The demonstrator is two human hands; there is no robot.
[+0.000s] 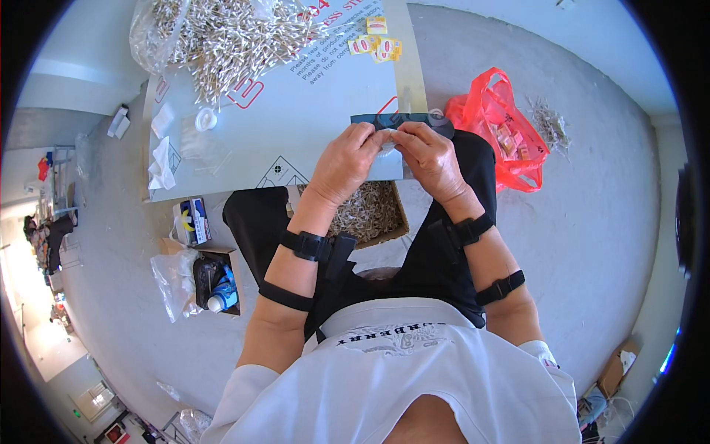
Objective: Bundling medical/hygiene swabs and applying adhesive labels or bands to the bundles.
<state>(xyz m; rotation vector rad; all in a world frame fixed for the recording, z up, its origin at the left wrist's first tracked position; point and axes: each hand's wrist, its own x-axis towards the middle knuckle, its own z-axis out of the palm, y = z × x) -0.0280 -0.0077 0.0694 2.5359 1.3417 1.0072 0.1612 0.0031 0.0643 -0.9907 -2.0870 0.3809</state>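
Note:
My left hand (345, 163) and my right hand (435, 161) meet over the near edge of the table, fingertips pinched together. Between them is a small whitish, partly see-through piece (387, 142), mostly hidden by the fingers, so I cannot make out its kind. Just beyond the fingertips lies a dark flat strip (370, 118) along the table's right side. A large heap of thin silver and white sticks (237, 52) spreads over the far left of the table, partly in a clear plastic bag (154, 37). Several small yellow cards (377, 46) lie at the far right.
A white tape-like roll (206, 119) and crumpled white tissue (161, 164) are at the table's left. Under the near edge is a carton of small thin pieces (370, 211). A red plastic bag (488, 111) holds small packets. An open box (233, 259) with a blue bottle (223, 292) stands left.

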